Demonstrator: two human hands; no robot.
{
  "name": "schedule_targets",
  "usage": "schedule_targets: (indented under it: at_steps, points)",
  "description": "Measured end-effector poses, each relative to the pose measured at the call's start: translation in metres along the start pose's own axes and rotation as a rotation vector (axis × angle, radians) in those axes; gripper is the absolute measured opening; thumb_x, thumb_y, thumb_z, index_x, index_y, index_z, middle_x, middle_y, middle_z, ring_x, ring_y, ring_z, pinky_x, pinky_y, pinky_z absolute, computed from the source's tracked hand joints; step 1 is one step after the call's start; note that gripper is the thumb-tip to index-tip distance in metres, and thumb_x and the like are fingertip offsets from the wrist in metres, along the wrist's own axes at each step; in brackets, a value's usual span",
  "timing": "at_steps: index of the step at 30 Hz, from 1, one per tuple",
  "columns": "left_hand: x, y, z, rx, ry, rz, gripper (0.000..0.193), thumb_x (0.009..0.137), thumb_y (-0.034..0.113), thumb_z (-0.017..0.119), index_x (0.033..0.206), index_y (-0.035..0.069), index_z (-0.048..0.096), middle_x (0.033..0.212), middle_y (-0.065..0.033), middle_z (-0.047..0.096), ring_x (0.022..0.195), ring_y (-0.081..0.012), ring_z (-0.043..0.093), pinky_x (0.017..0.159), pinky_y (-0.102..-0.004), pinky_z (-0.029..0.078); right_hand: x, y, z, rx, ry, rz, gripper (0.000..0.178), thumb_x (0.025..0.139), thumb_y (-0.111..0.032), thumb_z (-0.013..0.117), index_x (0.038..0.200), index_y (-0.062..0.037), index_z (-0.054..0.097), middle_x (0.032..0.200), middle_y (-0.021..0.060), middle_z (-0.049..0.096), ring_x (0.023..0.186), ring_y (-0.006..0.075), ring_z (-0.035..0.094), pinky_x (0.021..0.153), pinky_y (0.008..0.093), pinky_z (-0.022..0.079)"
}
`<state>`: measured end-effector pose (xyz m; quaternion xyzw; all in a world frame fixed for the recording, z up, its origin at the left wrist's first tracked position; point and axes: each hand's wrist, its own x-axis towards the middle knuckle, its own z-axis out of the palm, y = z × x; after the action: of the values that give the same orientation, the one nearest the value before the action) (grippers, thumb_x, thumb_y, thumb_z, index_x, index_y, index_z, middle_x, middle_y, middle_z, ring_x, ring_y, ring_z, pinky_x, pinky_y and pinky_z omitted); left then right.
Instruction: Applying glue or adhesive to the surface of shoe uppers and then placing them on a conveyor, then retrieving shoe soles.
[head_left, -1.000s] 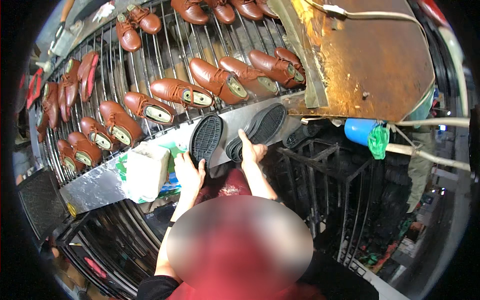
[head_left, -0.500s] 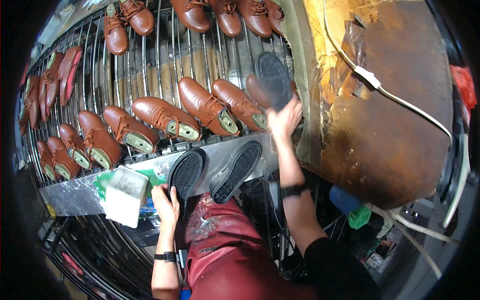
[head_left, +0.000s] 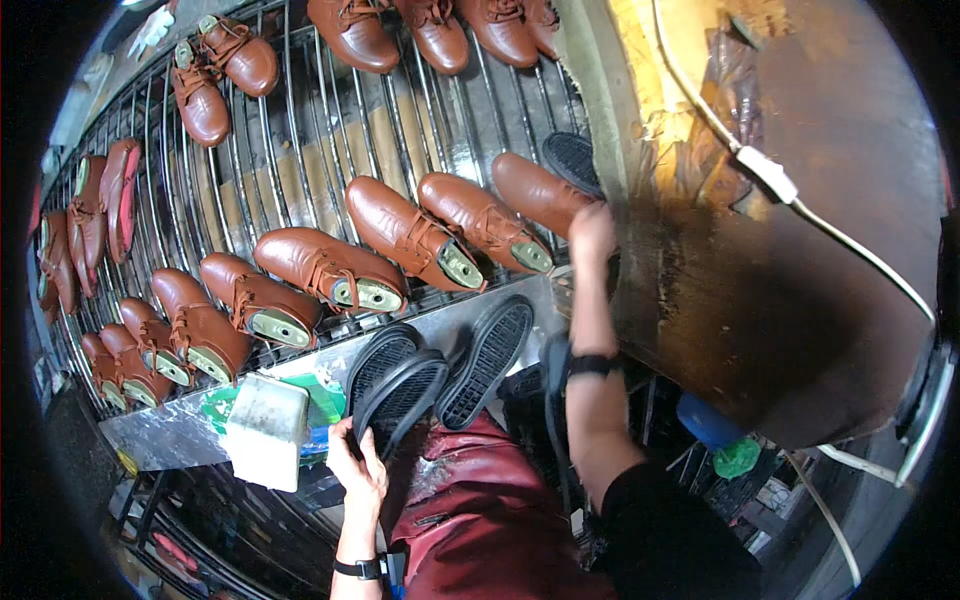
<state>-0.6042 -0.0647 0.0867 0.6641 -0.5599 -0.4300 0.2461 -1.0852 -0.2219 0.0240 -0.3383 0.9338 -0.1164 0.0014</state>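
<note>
My left hand point(head_left: 357, 462) pinches the near edge of a black shoe sole point(head_left: 402, 392), tilted with its tread cavity facing up. That sole overlaps a second black sole point(head_left: 385, 350) behind it, and a third black sole point(head_left: 487, 362) leans just to the right. My right hand point(head_left: 592, 234) is at the heel end of a brown leather shoe point(head_left: 543, 193) at the rack's right end. Its fingers are blurred and mostly hidden, so their grip does not show. Another black sole point(head_left: 572, 160) lies beyond that shoe, partly under the board's fabric edge.
Several brown lace-up shoes point(head_left: 408, 235) line the metal bar rack point(head_left: 300, 150). A white block-like container point(head_left: 268, 425) stands on the metal ledge point(head_left: 160, 430) at left. On the right, a brown-stained board point(head_left: 790, 290) carries a white cable with an inline switch point(head_left: 767, 174).
The sole in my right hand has been laid down past the end shoe, and that hand has come back toward the shoe. My left hand now holds a sole over another one.
</note>
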Motion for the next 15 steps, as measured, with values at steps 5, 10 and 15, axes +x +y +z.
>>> schedule_targets:
  at_steps: [5,10,15]
  points:
    - [0.048,0.113,0.03,-0.721,-0.005,-0.147,0.048,0.091,0.002,0.071,0.135,0.0,0.052,0.12,-0.0102,0.056,0.11,-0.0195,0.054,0.101,-0.0353,0.044,-0.196,-0.113,-0.115,1.558,-0.967,-0.03,0.092,0.078,-0.017,0.09,0.155,-0.0004,0.041,0.148,0.0145,0.055,0.136,0.0266,0.053,0.114,0.0449,0.043]
    - [0.079,0.119,0.012,-0.874,-0.653,0.033,0.073,0.079,0.0,0.072,0.148,0.002,0.048,0.15,-0.0147,0.052,0.144,-0.0246,0.045,0.121,-0.0425,0.033,-0.131,-0.112,-0.132,0.757,-0.572,-0.321,0.119,0.055,-0.013,0.095,0.156,-0.0005,0.032,0.144,0.016,0.053,0.129,0.031,0.056,0.114,0.0442,0.044]
    - [0.036,-0.005,0.016,0.56,-0.103,0.077,0.085,0.079,0.025,0.082,0.149,-0.003,0.042,0.138,-0.0229,0.051,0.122,-0.0423,0.052,0.105,-0.0536,0.044,0.002,-0.091,-0.067,-0.315,-0.305,-0.384,0.095,0.065,-0.022,0.089,0.146,0.0034,0.046,0.134,0.0259,0.058,0.127,0.0442,0.058,0.106,0.0494,0.05]
